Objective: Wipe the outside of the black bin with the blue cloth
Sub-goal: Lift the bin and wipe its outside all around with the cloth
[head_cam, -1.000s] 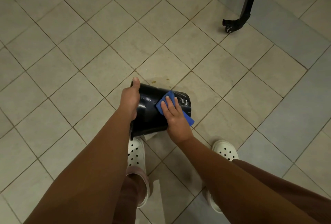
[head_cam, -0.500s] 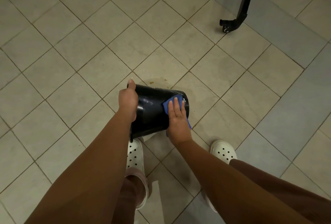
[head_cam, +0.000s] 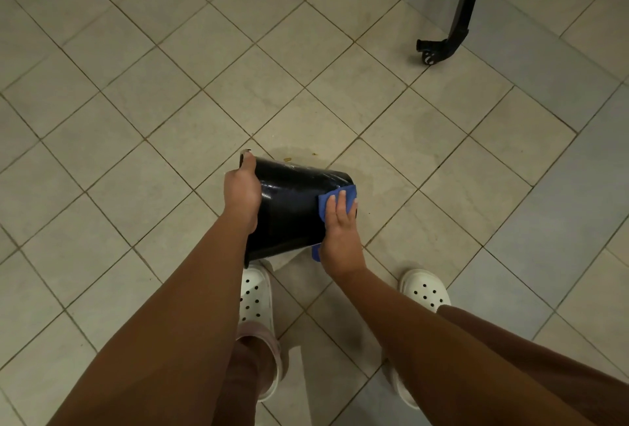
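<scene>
The black bin point(head_cam: 292, 208) is tipped on its side above the tiled floor, its shiny wall facing up and its base end pointing right. My left hand point(head_cam: 242, 192) grips the bin's rim at the left end, thumb over the edge. My right hand point(head_cam: 337, 231) presses the blue cloth point(head_cam: 337, 195) flat against the bin's wall near the base end; a corner of the cloth also pokes out below my palm. Most of the cloth is hidden under my fingers.
My two feet in white perforated clogs point(head_cam: 255, 303) point(head_cam: 423, 293) stand just below the bin. A black metal leg with a caster point(head_cam: 439, 48) stands at the upper right. A damp patch with small crumbs point(head_cam: 299, 155) lies on the tiles beyond the bin.
My right hand has slid the blue cloth along the bin's wall toward the base end and down its right side. My left hand keeps its grip on the rim.
</scene>
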Motion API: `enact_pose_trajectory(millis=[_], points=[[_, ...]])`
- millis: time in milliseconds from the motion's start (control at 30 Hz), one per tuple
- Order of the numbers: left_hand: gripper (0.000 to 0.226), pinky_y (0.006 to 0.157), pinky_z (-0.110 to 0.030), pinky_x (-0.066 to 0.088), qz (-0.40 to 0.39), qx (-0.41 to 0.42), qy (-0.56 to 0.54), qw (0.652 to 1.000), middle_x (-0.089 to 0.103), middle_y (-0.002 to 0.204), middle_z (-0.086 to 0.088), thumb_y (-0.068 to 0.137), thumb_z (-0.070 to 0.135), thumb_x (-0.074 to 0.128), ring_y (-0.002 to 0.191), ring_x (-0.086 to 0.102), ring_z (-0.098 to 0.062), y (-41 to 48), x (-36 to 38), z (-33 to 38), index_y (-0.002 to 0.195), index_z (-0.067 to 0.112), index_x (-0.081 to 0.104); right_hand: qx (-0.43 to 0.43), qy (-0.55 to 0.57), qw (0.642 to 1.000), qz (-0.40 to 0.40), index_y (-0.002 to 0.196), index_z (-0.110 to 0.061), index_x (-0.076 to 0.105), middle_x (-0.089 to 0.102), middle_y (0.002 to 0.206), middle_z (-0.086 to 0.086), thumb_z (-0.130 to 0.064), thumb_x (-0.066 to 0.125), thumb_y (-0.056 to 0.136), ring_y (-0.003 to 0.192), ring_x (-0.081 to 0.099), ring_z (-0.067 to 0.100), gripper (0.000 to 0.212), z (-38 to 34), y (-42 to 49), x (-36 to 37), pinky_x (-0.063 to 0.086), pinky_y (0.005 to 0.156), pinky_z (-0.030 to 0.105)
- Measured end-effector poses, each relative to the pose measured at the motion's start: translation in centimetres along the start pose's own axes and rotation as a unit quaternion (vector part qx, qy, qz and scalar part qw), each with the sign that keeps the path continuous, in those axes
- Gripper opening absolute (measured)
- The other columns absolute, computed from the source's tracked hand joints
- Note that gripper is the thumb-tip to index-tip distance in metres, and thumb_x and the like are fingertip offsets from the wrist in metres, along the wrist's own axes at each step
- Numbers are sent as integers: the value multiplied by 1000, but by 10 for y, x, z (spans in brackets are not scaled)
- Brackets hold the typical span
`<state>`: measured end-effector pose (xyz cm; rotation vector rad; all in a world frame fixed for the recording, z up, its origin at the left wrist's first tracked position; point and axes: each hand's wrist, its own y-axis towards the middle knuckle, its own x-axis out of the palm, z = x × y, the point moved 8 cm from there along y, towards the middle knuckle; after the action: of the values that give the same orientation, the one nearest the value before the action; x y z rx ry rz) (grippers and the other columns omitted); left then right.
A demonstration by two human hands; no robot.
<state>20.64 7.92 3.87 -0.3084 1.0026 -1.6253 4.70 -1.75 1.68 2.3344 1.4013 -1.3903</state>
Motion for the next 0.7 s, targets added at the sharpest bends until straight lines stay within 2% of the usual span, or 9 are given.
enact_pose_trajectory(millis=[100, 200, 367, 433, 600, 700], points=[[59, 104, -54, 42, 1, 7, 1, 1000, 59, 119, -13, 94, 60, 42, 110, 56, -33, -1, 0, 3, 132, 16, 49, -41, -2, 999, 1, 147, -12, -3, -12, 156, 6, 2, 49, 88, 140, -22, 29, 80, -18, -7, 8, 10, 118, 42], [55, 104, -52, 42, 5, 17, 0, 1000, 58, 118, -13, 97, 57, 41, 110, 55, -31, -1, -1, 6, 132, 16, 48, -69, -20, 997, -4, 148, -11, 2, -8, 157, 6, -2, 56, 85, 142, -17, 29, 84, -17, 6, 2, 5, 117, 40], [54, 105, -53, 41, 9, -5, -27, 1000, 55, 122, -12, 95, 57, 44, 113, 53, -32, 2, -5, -3, 132, 18, 46, 52, 8, 998, -22, 148, -8, -3, -13, 156, 11, -4, 54, 89, 141, -15, 34, 82, 8, 16, -7, 7, 117, 43], [57, 105, -54, 40, 8, -11, -29, 999, 56, 123, -12, 93, 60, 44, 114, 53, -32, 2, -6, -4, 132, 19, 46, 48, 0, 999, -19, 148, -9, -5, -15, 155, 10, -3, 53, 89, 141, -17, 34, 83, -3, 10, -3, 5, 117, 43], [54, 103, -54, 42, 8, -12, -24, 1000, 56, 123, -13, 95, 58, 43, 112, 54, -32, 2, -5, -3, 131, 18, 47, -44, -34, 998, 4, 148, -7, 1, -7, 157, 10, 2, 52, 87, 142, -15, 33, 80, -20, 14, -1, 7, 118, 43], [56, 105, -54, 41, 3, -14, -31, 999, 55, 124, -12, 94, 59, 44, 115, 52, -32, 2, -6, -4, 134, 20, 46, 32, -5, 999, -28, 148, -9, 0, -8, 157, 9, 1, 49, 88, 142, -12, 32, 78, 3, 30, -13, 6, 118, 40]])
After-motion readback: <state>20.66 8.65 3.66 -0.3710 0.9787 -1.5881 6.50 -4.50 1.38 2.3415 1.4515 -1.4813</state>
